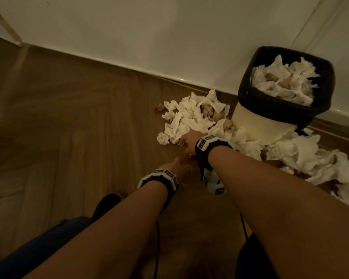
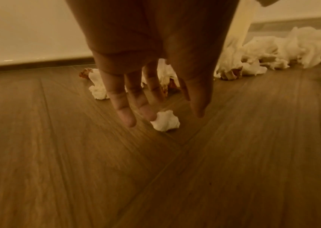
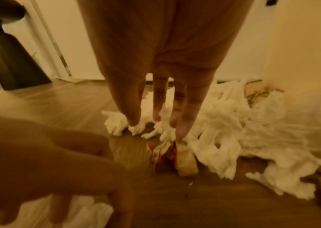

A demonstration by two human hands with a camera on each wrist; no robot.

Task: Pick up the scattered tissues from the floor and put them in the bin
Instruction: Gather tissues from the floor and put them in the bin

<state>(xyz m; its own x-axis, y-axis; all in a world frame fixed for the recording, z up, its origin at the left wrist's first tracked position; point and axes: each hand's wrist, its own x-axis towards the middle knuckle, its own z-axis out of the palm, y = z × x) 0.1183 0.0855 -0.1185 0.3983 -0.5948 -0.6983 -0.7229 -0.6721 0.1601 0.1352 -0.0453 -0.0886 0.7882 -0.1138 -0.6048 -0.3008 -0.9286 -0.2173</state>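
Tissues (image 1: pixel 189 117) heaped on the floor (image 1: pixel 69 117) at the bin's (image 1: pixel 270 109) nine o'clock.
More tissues fill the bin and trail off toward its five o'clock. The right hand (image 1: pixel 189 140) reaches the heap's edge, fingers (image 3: pixel 183 123) straight; the left hand (image 1: pixel 178 165) hangs spread above a small wad (image 2: pixel 165 121), holding nothing.

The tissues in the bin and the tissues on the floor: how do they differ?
The tissues in the bin form one compact heap inside the black liner; the tissues on the floor are spread loosely around the bin's base. The right hand reaches the floor ones, not the binned ones. Both are white and crumpled, with brownish scraps among them.
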